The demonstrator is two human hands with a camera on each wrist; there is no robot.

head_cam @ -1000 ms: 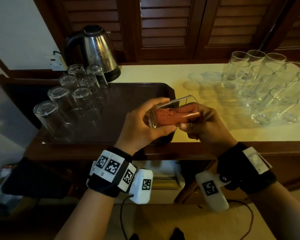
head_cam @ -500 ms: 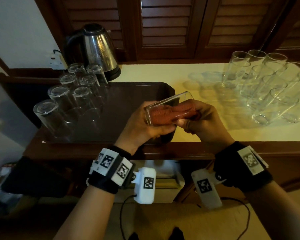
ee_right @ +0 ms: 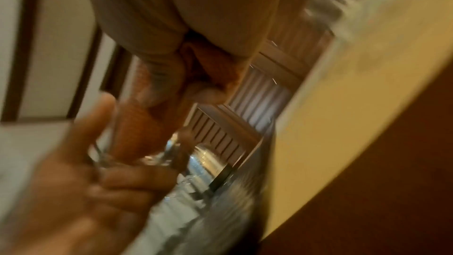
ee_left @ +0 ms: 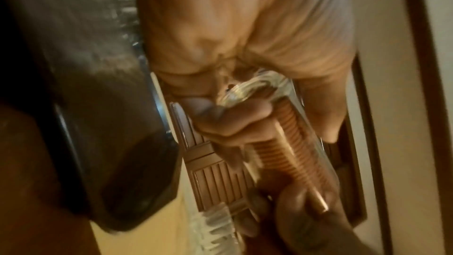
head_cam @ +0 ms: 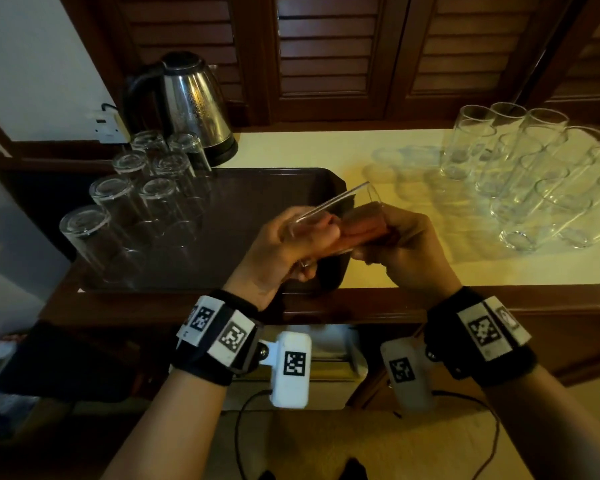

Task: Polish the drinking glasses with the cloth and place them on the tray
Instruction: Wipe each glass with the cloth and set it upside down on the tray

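A clear drinking glass lies nearly sideways in the air above the near right corner of the dark tray, its mouth to the right. My left hand grips its base end. An orange ribbed cloth is stuffed inside it. My right hand holds the cloth at the glass's mouth. In the left wrist view the cloth shows through the glass wall. The right wrist view is blurred; the cloth fills the glass there. Several glasses stand upside down on the tray's left part.
Several upright glasses crowd the cream counter at the right. A steel kettle stands behind the tray at the back left. Dark louvred doors rise behind the counter. The counter's wooden front edge runs just below my hands.
The glass's mouth has tilted upward and the glass has turned in my hands. The cloth has shifted inside it. Both hands stayed above the tray's near right corner.
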